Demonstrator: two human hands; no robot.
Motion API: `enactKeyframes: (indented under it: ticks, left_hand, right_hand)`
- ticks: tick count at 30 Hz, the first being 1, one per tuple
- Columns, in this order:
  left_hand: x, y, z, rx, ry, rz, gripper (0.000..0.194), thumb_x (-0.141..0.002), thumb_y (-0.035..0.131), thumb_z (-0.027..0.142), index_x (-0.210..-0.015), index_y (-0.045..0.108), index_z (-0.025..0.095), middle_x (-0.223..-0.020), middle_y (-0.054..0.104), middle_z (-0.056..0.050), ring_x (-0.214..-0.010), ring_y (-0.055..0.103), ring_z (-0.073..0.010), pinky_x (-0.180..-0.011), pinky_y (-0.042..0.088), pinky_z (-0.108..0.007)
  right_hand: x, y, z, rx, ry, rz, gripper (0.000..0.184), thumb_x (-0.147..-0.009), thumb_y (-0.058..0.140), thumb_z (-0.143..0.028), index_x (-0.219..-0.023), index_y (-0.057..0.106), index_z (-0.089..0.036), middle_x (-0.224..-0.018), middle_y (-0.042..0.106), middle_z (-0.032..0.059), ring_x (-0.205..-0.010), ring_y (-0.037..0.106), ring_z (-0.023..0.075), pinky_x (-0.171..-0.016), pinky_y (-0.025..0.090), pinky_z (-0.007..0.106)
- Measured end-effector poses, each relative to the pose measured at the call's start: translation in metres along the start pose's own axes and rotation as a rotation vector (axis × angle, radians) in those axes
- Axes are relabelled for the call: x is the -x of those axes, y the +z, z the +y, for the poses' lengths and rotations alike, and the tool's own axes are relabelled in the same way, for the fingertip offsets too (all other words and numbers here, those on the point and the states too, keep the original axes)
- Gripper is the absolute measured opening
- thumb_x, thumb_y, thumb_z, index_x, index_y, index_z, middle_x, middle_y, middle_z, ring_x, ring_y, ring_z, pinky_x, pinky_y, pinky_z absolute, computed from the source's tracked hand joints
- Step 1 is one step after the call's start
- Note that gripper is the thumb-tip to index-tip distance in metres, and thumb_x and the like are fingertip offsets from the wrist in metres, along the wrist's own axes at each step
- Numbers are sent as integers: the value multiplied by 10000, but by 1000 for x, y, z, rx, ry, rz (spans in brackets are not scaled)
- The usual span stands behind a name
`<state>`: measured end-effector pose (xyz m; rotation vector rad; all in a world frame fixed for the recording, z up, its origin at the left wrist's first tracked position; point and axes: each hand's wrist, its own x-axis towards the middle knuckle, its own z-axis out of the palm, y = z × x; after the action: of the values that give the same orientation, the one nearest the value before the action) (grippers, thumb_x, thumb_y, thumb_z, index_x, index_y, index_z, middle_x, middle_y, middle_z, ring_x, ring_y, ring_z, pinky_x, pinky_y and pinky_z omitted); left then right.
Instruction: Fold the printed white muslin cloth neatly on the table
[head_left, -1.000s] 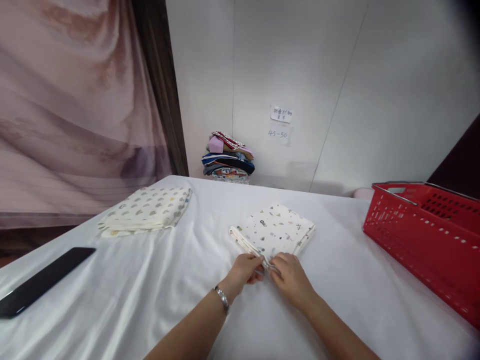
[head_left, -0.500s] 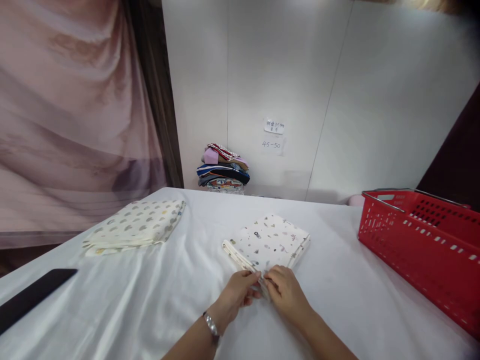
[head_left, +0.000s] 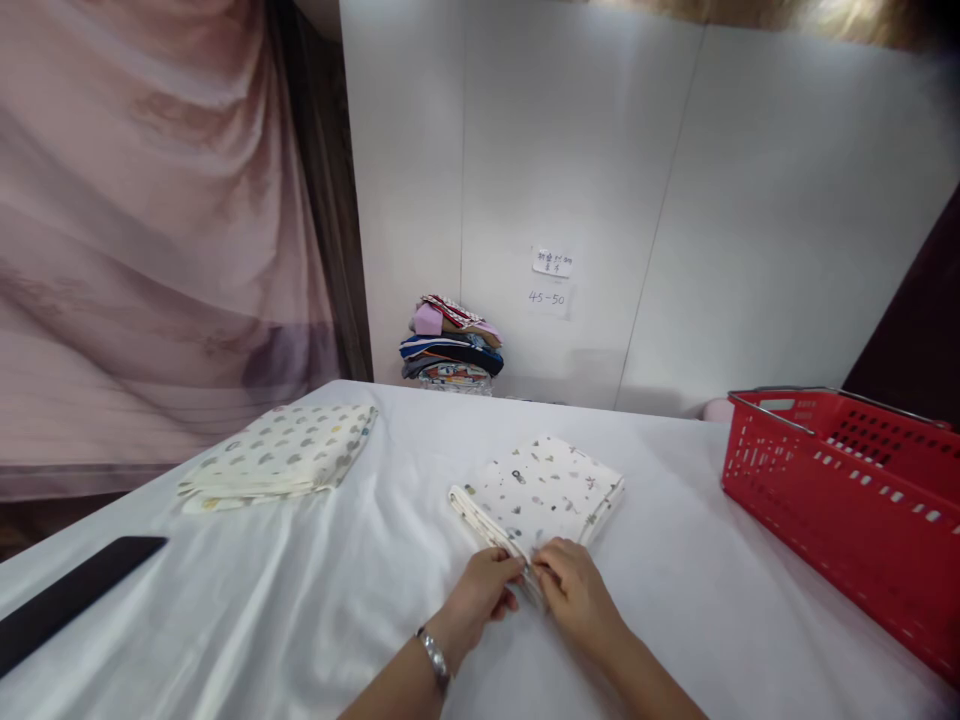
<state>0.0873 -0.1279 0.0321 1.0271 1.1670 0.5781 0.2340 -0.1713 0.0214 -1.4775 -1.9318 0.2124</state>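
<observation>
White printed cloth [head_left: 551, 490] lies folded on the tabletop [head_left: 675, 560], just beyond the fingers [head_left: 511, 568]. Left hand [head_left: 480, 592] and right hand [head_left: 576, 592] both pinch its near corner. Step in hand, as judged: working the layered corner; the next move calls for an even grip on the edges. Layers between the fingers are hidden. Red basket [head_left: 840, 530], right of the fingers, is cut off by the view's edge.

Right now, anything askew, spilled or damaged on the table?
No spill or damage visible. Slightly untidy: the tablecloth is creased on the left, and the grey-spotted cloth has uneven layers along its near edge. The left hand and right hand grip the other cloth's near corner; nothing odd there.
</observation>
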Motion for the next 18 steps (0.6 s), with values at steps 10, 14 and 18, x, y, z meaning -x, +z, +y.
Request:
enactKeyframes:
  ticks: [10,14,18]
  left_hand:
    - [-1,-1,-5,-22,55,-49,167,-721,563,308,-723,512,150,-648,521,33,-381,418,-36,-366,218,-175]
    - [-2,1,-6,-60,80,-45,127,-695,577,250,-672,499,153,-565,498,45,-383,419,-49,-356,223,-176]
    - [-1,8,-3,-150,105,52,178,-709,543,188,-555,457,158,-422,408,64,-360,393,-54,-356,249,-174]
  right_hand:
    - [-1,4,9,-38,1,35,182,-844,412,-155,-720,541,-189,-734,546,14,-719,501,153,-663,371,271]
    - [-1,6,12,-81,8,80,183,-843,418,-165,-717,546,-196,-715,550,11,-702,509,150,-645,383,265]
    - [2,2,12,-7,-70,49,167,-839,440,-187,-731,566,-200,-724,562,21,-711,506,163,-659,384,282]
